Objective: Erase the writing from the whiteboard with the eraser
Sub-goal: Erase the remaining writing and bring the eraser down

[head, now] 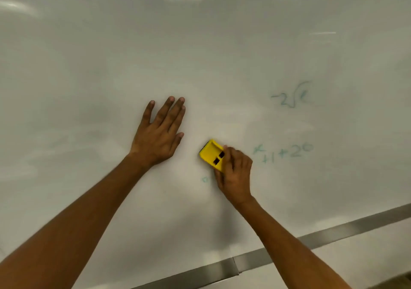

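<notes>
From the head camera, your left hand [159,133] lies flat and open against the whiteboard [89,77], fingers spread upward, holding nothing. Your right hand [235,175] grips the yellow eraser [210,154] by its lower right end, pressing it against the board just right of the left hand. Faint green writing [282,153] sits to the right of the eraser, near your knuckles, and a second bit of writing [291,97] is higher up on the right. A small green smudge [205,179] shows just below the eraser. The board's metal frame [333,231] runs diagonally across the lower right.
</notes>
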